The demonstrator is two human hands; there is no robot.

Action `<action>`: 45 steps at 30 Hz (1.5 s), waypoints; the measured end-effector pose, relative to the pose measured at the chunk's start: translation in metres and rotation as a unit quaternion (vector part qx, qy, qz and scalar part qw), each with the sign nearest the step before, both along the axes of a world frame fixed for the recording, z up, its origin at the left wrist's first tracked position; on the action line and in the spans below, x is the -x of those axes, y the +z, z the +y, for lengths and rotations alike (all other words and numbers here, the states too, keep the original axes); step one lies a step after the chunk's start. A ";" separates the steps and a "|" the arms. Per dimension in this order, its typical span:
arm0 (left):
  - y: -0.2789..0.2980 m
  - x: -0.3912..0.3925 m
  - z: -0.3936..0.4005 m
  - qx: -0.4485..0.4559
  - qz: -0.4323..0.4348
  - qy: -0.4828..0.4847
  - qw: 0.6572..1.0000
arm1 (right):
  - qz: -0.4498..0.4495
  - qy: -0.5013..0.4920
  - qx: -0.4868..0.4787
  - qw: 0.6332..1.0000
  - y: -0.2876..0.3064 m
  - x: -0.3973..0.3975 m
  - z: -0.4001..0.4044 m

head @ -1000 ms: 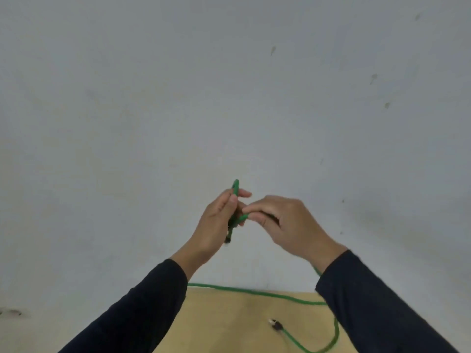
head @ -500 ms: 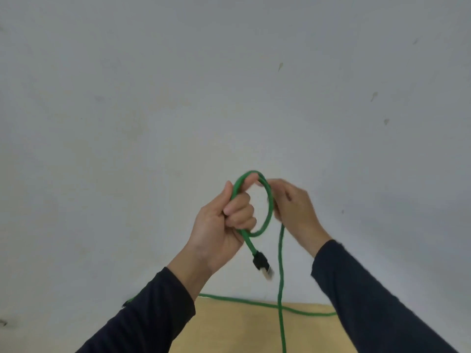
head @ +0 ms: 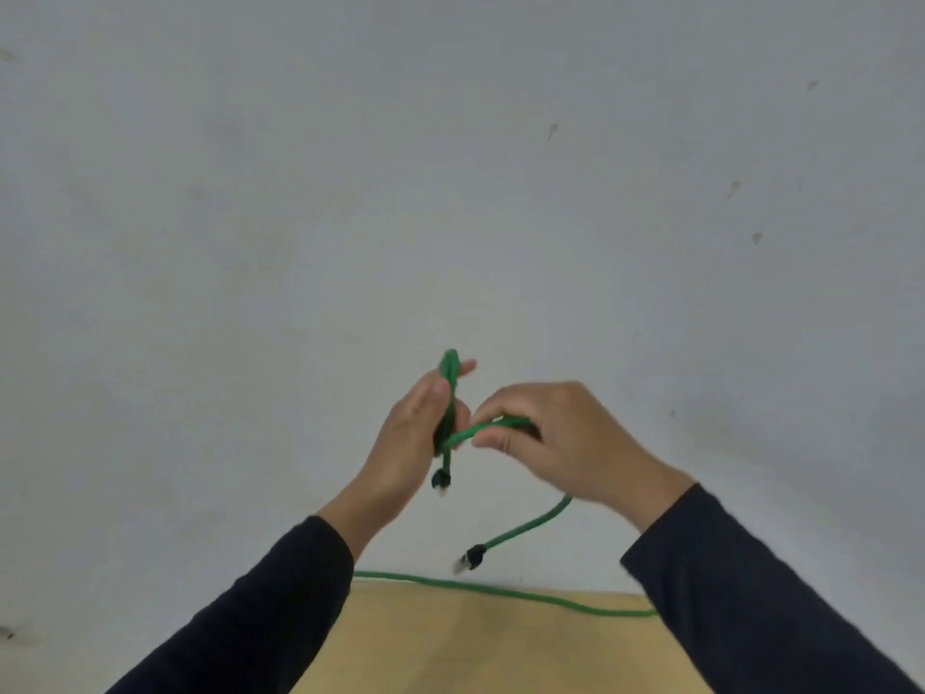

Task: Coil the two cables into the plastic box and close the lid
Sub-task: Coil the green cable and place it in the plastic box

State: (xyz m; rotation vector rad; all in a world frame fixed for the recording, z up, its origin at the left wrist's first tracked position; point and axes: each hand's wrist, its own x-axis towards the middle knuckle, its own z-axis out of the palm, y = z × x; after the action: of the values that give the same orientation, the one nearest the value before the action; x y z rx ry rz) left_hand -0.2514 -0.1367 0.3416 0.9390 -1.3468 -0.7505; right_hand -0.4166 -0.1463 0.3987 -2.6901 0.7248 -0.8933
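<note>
A green cable [head: 493, 427] with black plugs is held up in front of a grey wall. My left hand [head: 410, 438] grips its coiled loops upright, with one plug [head: 441, 480] hanging just below the fist. My right hand [head: 565, 443] pinches a strand running across to the left hand. From under the right hand the cable's tail [head: 530, 525] hangs down to the other plug [head: 470, 558], in the air. A second green cable [head: 500, 591] lies along the far edge of the tan table [head: 475, 648]. The plastic box is out of view.
The grey wall [head: 450, 192] fills most of the view right behind the table. Both dark sleeves cross the lower corners and cover parts of the table.
The open loop seen half a second ago has been gathered flat into my left hand. My right hand has drawn the strand across, and the cable's free end has lifted off the table.
</note>
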 end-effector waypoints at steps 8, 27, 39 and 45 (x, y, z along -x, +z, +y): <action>0.004 0.028 0.026 -0.065 0.086 -0.222 0.969 | -0.136 0.031 -0.180 0.974 0.023 0.023 -0.017; 0.021 0.033 0.023 -0.061 0.209 -0.111 0.970 | -0.266 0.035 -0.273 0.924 -0.008 0.006 -0.025; 0.051 0.011 0.007 0.032 0.415 -0.121 0.901 | -0.186 -0.023 -0.378 0.907 -0.076 -0.028 -0.016; 0.044 -0.006 -0.006 0.045 0.332 -0.009 0.942 | -0.031 -0.027 -0.230 0.972 -0.082 -0.043 0.008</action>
State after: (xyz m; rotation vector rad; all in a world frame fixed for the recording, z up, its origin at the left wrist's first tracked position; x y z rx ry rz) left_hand -0.2458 -0.1432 0.3857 0.5241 -0.7833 -0.9077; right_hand -0.3739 -0.1383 0.3164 -2.2351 0.8707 -0.7109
